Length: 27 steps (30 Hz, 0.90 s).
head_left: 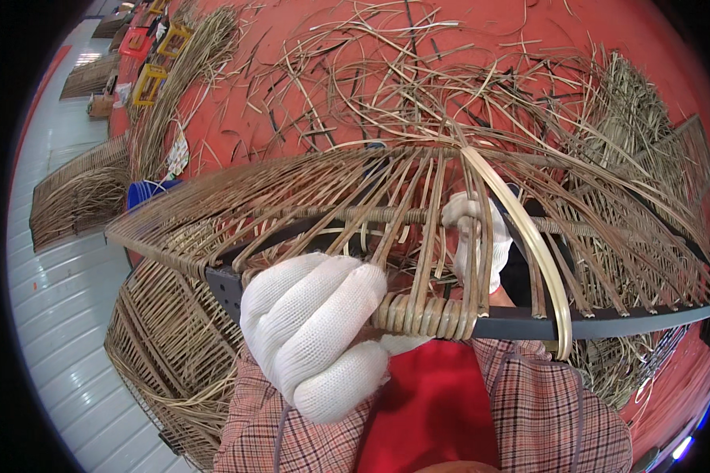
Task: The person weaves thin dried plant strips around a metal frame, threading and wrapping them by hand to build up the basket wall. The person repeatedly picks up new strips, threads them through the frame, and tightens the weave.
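Head view: a long, fan-shaped panel of brown cane-like strips point(427, 244) on a dark grey, gently curved metal bar point(521, 324) spans the middle, in front of the person's torso; the bar is the panel's near edge. The left hand point(315, 331), in a white knitted glove, is closed over the bar toward the panel's left end, fingers curled together. Just right of that hand, a tight coil of glossy tan strip point(426, 315) wraps the panel's bar. The right hand point(498, 251), also white-gloved, is behind the panel's strips, right of its middle, with fingers bent; the strips partly cover it, so I cannot tell whether it holds anything. A wide, pale cream strip point(523, 219) runs from the panel's far edge across its top and curls down over the bar, right of the coil.

Below the panel are the person's plaid sleeves point(544, 394) and a red cloth point(426, 402). Beyond it, loose strips point(323, 87) lie scattered over a red floor point(528, 24). A blue bucket point(146, 191) sits just past its left end, with yellow crates point(148, 84) farther off. A heap of greenish-tan strips point(631, 118) stands beyond its right half.
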### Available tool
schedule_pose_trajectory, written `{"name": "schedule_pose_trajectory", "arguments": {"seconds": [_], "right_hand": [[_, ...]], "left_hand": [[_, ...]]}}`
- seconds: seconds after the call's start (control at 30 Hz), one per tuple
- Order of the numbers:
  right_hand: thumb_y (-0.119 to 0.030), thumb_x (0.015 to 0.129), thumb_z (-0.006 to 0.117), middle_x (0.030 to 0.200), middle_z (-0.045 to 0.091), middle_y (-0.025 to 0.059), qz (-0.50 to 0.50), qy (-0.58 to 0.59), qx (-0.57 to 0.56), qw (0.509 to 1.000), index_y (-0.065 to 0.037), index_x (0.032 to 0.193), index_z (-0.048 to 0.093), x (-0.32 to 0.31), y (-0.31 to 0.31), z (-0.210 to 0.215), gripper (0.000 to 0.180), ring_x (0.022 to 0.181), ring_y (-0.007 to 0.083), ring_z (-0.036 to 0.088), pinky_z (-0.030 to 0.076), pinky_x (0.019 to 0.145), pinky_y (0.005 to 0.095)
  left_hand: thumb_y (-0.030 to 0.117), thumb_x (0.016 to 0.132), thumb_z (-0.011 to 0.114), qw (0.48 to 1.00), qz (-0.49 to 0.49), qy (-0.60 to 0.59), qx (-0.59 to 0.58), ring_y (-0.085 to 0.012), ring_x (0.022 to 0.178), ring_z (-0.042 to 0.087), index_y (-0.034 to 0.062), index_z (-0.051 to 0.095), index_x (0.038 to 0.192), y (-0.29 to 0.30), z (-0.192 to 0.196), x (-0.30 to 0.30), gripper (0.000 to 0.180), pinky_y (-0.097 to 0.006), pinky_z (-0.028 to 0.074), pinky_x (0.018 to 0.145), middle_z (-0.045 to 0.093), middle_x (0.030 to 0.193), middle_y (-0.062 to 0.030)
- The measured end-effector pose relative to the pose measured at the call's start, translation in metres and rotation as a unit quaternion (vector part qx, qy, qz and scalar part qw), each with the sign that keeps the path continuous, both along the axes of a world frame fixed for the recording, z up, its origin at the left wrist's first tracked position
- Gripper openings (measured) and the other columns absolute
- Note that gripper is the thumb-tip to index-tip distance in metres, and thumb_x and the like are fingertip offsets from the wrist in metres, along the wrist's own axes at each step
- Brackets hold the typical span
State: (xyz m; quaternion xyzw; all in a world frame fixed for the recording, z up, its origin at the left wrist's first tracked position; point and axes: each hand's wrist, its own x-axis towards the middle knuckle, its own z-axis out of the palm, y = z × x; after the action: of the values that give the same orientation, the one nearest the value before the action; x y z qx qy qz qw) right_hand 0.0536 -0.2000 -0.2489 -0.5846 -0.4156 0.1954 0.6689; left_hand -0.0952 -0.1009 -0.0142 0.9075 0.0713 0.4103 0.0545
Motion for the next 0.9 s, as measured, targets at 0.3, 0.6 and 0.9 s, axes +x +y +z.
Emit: {"name": "schedule_pose_trajectory", "arguments": {"seconds": [0.3,0.6,0.9], "right_hand": [[-0.012,0.099,0.057,0.085,0.062,0.0133,-0.005,0.044,0.018,0.999,0.005,0.089,0.057,-0.006,0.007,0.037,0.02,0.08,0.0214,0.06,0.051,0.073,0.0342],[-0.014,0.101,0.052,0.078,0.061,0.0108,-0.044,0.212,-0.031,0.976,0.002,0.076,0.058,-0.001,0.013,0.023,0.03,0.076,0.0202,0.057,0.048,0.08,0.036],[-0.032,0.1,0.064,0.1,0.067,0.011,-0.023,-0.227,-0.163,0.96,-0.006,0.111,0.063,-0.003,0.04,0.001,0.028,0.087,0.0298,0.067,0.057,0.078,0.0398]], "left_hand": [[0.033,0.081,0.079,1.0,0.016,-0.005,0.001,-0.0245,0.077,0.069,0.0112,0.05,0.098,-0.011,-0.005,-0.007,0.04,-0.035,0.059,0.064,0.07,0.096,-0.0142],[0.028,0.075,0.087,0.999,0.018,0.009,0.035,-0.0263,0.081,0.071,0.0114,0.058,0.096,0.004,-0.011,0.003,0.039,-0.037,0.058,0.068,0.073,0.098,-0.0153],[0.02,0.057,0.101,0.998,0.03,0.041,0.022,-0.0288,0.073,0.069,0.0078,0.058,0.077,0.019,0.006,0.022,0.05,-0.039,0.054,0.064,0.072,0.092,-0.0118]]}}
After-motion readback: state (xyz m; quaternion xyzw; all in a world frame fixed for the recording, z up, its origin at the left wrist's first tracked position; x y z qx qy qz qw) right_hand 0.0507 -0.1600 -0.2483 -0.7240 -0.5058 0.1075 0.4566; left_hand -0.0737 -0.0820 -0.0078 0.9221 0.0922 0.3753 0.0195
